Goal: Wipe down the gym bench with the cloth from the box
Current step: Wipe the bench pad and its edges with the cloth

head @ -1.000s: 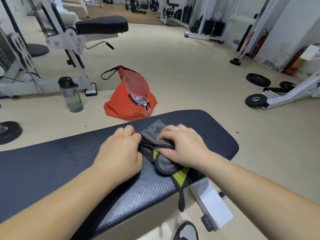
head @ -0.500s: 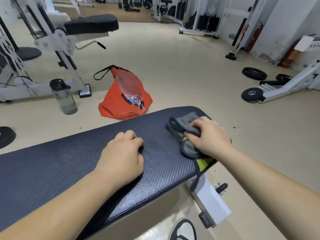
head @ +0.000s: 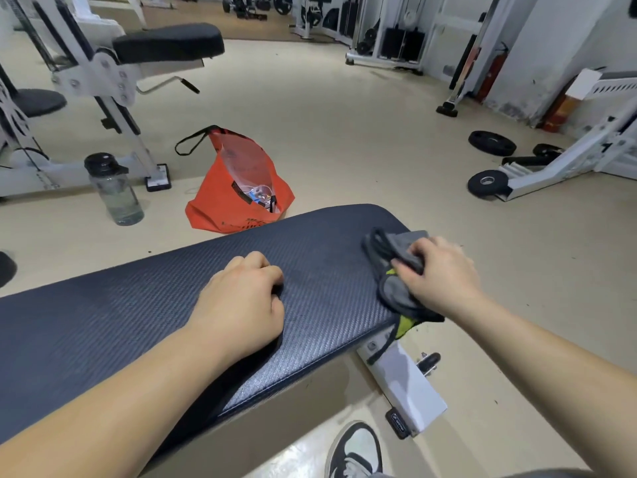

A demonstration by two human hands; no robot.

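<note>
Gym floor, dark padded bench [head: 144,326] across lower frame. Left hand [head: 241,305] curled in a loose fist, knuckles down mid-bench. Right hand [head: 437,274] at center right grips bunched grey cloth [head: 393,267] on the bench's end, wrist bent.

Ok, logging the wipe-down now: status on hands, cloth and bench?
Right hand shut on cloth, at bench end. Left hand fisted, empty, resting mid-pad. Nothing else on the pad.
</note>
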